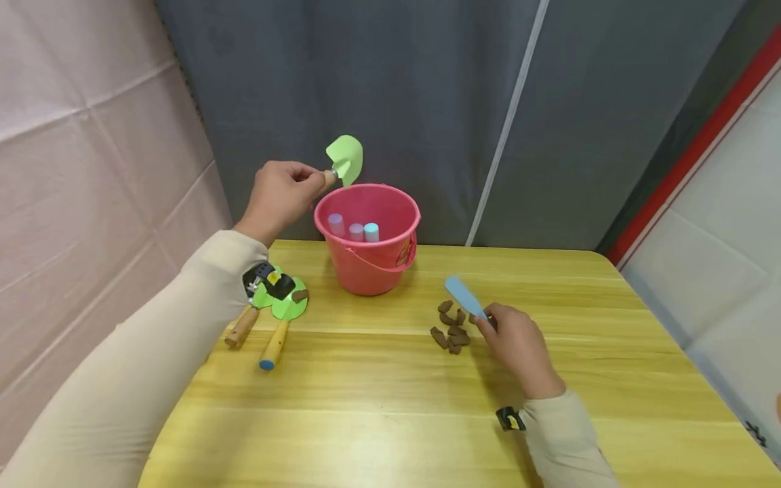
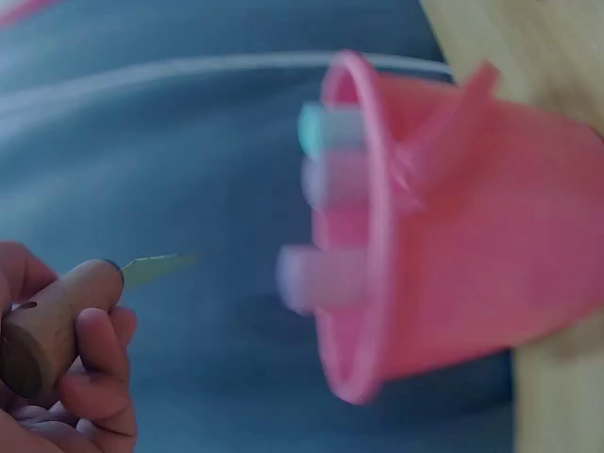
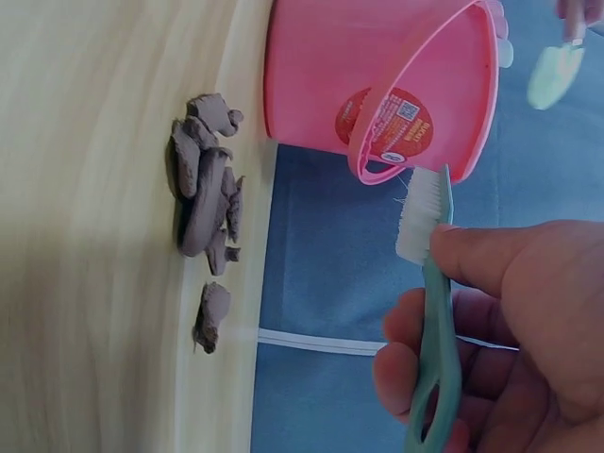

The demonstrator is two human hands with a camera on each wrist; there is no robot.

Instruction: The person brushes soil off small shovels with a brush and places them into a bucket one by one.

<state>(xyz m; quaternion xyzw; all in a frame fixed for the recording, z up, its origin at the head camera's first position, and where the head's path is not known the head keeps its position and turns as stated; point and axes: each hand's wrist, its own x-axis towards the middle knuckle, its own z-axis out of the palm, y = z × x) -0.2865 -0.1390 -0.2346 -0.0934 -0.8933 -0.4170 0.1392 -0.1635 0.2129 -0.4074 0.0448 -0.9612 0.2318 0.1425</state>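
Note:
My left hand grips the wooden handle of a small trowel, its green blade raised above the back left rim of a pink bucket. Three cylindrical ends, two purple and one light blue, stick up inside the bucket. In my right hand is a blue-green brush, held between thumb and fingers. Its white bristles show in the right wrist view. Several brown clay-like pieces lie on the table just left of the brush, apart from it.
Below my left forearm lie a green-bladed tool with a yellow handle and another with a brown wooden handle. A brown piece sits on one green blade. A dark curtain hangs behind the wooden table.

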